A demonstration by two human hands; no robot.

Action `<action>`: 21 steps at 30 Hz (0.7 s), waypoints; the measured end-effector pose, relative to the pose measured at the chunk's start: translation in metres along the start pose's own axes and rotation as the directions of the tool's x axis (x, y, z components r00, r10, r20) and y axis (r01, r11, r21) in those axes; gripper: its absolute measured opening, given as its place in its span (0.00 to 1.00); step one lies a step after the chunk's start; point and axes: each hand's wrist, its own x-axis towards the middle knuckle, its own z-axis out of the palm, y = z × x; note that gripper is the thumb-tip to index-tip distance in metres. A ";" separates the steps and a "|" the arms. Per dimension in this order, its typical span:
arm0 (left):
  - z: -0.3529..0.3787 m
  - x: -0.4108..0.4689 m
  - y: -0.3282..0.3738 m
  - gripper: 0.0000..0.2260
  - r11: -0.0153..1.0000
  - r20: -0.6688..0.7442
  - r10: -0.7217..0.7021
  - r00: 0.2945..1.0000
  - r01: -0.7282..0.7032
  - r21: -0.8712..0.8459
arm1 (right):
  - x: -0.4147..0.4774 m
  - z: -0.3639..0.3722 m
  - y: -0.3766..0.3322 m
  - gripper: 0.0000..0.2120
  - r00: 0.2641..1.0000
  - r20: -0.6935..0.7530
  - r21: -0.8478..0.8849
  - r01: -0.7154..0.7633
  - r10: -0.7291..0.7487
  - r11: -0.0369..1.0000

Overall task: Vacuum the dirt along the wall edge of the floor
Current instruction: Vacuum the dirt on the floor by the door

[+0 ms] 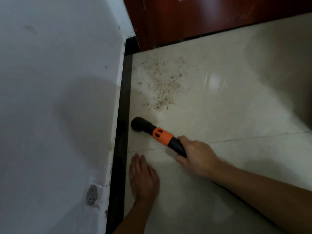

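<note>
The right hand [197,156] closes its grip around the black vacuum tube with an orange plastic collar [163,135]. Its round black nozzle [139,124] is down on the pale tiled floor [228,115], just beside the dark skirting strip [125,98]. The left hand [143,178] lies flat on the near floor, fingers straight. The scattered brown dirt crumbs [162,81] lie farther, slightly right. It is better to push the nozzle away slowly, keep it flat, then sweep right.
</note>
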 end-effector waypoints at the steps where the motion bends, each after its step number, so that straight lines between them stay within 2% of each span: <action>1: -0.001 0.002 0.001 0.21 1.000 0.007 -0.021 1.000 0.021 -0.019 | -0.005 0.002 0.000 0.19 1.000 -0.012 -0.044 0.001 -0.001 0.999; 3: -0.005 0.011 0.007 0.18 0.973 0.061 -0.175 0.983 0.182 -0.139 | -0.010 0.002 -0.001 0.19 0.999 -0.050 -0.110 -0.020 0.014 0.994; 5: -0.019 0.028 0.021 0.20 0.840 0.152 -0.352 0.924 0.383 -0.384 | -0.015 0.003 -0.006 0.21 0.999 -0.040 -0.096 -0.023 0.020 0.995; 7: -0.036 0.049 0.045 0.25 0.572 0.317 -0.458 0.831 0.548 -0.610 | -0.020 -0.001 -0.011 0.26 0.998 0.065 0.041 0.006 -0.008 0.999; 8: -0.043 0.058 0.057 0.25 0.478 0.382 -0.461 0.801 0.587 -0.653 | -0.020 -0.005 -0.012 0.29 0.985 0.169 0.149 0.000 -0.026 0.989; 10: -0.052 0.072 0.078 0.20 0.463 0.428 -0.421 0.799 0.596 -0.656 | -0.018 -0.021 -0.009 0.32 0.926 0.376 0.405 -0.129 -0.036 0.905; 12: -0.057 0.084 0.086 0.16 0.407 0.488 -0.449 0.749 0.657 -0.634 | -0.012 -0.032 0.009 0.24 0.900 0.436 0.524 -0.272 0.020 0.807; 13: -0.060 0.090 0.087 0.14 0.342 0.539 -0.467 0.700 0.706 -0.620 | -0.009 -0.037 0.024 0.21 0.917 0.389 0.501 -0.286 0.083 0.817; 14: -0.063 0.093 0.088 0.13 0.266 0.594 -0.474 0.650 0.749 -0.607 | -0.006 -0.041 0.043 0.21 0.936 0.313 0.395 -0.282 0.161 0.874; 15: -0.067 0.093 0.090 0.13 0.169 0.643 -0.471 0.604 0.777 -0.607 | -0.005 -0.045 0.062 0.23 0.945 0.234 0.223 -0.280 0.228 0.934; 17: -0.068 0.086 0.099 0.14 -0.021 0.696 -0.462 0.550 0.778 -0.628 | -0.001 -0.051 0.095 0.28 0.940 0.126 -0.107 -0.304 0.317 0.946; 19: -0.064 0.074 0.110 0.16 -0.080 0.689 -0.491 0.534 0.759 -0.646 | 0.008 -0.049 0.117 0.28 0.939 0.061 -0.248 -0.315 0.339 0.916; 21: -0.062 0.061 0.119 0.15 -0.076 0.657 -0.513 0.552 0.733 -0.676 | 0.022 -0.042 0.129 0.28 0.943 0.013 -0.290 -0.314 0.332 0.904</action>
